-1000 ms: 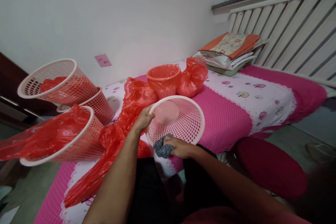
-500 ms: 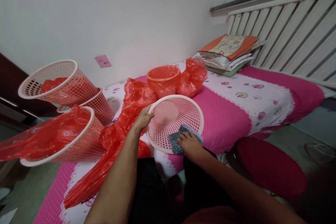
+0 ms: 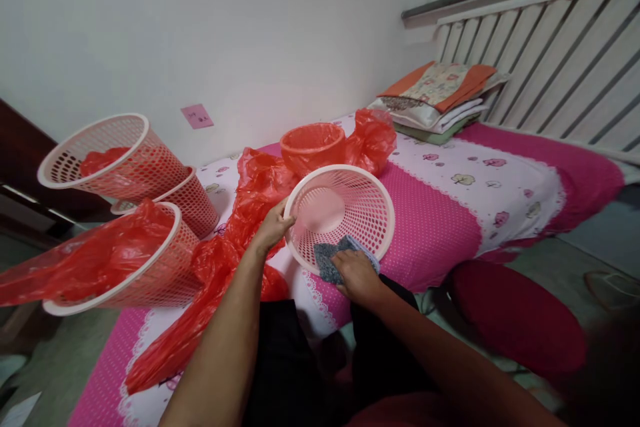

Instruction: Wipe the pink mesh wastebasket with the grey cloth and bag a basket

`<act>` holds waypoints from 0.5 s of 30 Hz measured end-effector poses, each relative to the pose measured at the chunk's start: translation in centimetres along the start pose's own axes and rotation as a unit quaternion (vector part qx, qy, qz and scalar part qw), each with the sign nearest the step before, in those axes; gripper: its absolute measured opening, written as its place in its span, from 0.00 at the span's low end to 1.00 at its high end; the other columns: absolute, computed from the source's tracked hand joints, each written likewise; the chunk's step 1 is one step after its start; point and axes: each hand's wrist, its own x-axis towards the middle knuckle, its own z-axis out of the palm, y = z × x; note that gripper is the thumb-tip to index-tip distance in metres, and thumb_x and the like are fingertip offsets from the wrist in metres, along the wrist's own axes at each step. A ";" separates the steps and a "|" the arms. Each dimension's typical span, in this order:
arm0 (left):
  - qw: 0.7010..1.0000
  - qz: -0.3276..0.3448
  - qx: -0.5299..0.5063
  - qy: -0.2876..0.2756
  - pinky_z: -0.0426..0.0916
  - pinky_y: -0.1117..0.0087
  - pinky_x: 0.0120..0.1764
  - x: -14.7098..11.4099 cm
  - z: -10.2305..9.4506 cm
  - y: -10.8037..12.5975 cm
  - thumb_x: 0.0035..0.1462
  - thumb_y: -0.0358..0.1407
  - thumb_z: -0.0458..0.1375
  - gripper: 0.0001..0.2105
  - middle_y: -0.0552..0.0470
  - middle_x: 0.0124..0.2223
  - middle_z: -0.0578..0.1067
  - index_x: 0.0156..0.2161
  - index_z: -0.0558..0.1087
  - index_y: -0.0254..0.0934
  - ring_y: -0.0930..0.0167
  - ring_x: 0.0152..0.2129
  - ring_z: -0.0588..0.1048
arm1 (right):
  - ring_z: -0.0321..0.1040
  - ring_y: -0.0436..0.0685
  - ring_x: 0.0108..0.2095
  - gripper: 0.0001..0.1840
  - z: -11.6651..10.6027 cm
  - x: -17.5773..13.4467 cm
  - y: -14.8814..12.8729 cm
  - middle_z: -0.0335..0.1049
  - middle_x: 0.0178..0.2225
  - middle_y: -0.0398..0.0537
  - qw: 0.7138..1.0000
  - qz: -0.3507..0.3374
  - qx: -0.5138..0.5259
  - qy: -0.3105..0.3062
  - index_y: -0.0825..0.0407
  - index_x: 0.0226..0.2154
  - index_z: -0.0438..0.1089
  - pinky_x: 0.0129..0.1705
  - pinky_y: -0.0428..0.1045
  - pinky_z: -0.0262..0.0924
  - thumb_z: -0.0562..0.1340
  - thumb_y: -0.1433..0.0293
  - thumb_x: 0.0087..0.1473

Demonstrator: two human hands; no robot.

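Observation:
A pale pink perforated plastic basket (image 3: 367,213) is tilted with its mouth toward me, above the bed edge. My left hand (image 3: 273,227) grips its rim on the left side, thumb over the edge. A grey cloth (image 3: 327,261) is under my right hand (image 3: 356,272), whose fingers press it against the lower right rim and inner wall. Behind this basket stands another basket lined with a red plastic bag (image 3: 314,141). Crumpled red plastic bags (image 3: 263,177) lie to the left of my left hand.
Several pink baskets (image 3: 165,267) with red bags in them are piled at the left. Folded bedding (image 3: 443,100) lies by the radiator (image 3: 540,60). A dark red round stool (image 3: 517,317) stands at the right, beside the pink bedspread (image 3: 430,213).
The basket has been raised and shifted slightly right in my left hand. My right hand and the cloth have slid a little left and up along the rim.

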 end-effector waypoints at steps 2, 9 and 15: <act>1.000 -0.002 -0.004 0.028 0.66 0.53 0.65 0.0 0.5 -0.3 0.45 0.33 0.64 0.32 0.43 0.59 0.81 0.60 0.77 0.35 0.56 0.56 0.78 | 0.70 0.70 0.53 0.23 -0.6 0.7 -0.7 0.78 0.52 0.60 1.000 0.012 0.019 0.009 0.54 0.51 0.75 0.54 0.59 0.59 0.74 0.67 0.53; 0.994 0.006 -0.059 0.093 0.66 0.54 0.66 0.5 2.3 -0.9 0.44 0.32 0.59 0.34 0.44 0.58 0.82 0.60 0.76 0.35 0.57 0.57 0.78 | 0.75 0.69 0.52 0.21 -1.2 2.2 -2.5 0.80 0.51 0.60 0.984 0.009 0.169 0.048 0.54 0.51 0.77 0.54 0.58 0.65 0.72 0.69 0.55; 0.993 -0.008 -0.096 0.074 0.64 0.54 0.67 0.2 1.9 -0.8 0.48 0.35 0.65 0.30 0.41 0.62 0.80 0.59 0.77 0.35 0.56 0.60 0.76 | 0.79 0.62 0.45 0.16 -1.9 5.7 1.7 0.84 0.44 0.47 0.854 0.015 0.502 0.135 0.49 0.47 0.81 0.53 0.57 0.70 0.66 0.72 0.55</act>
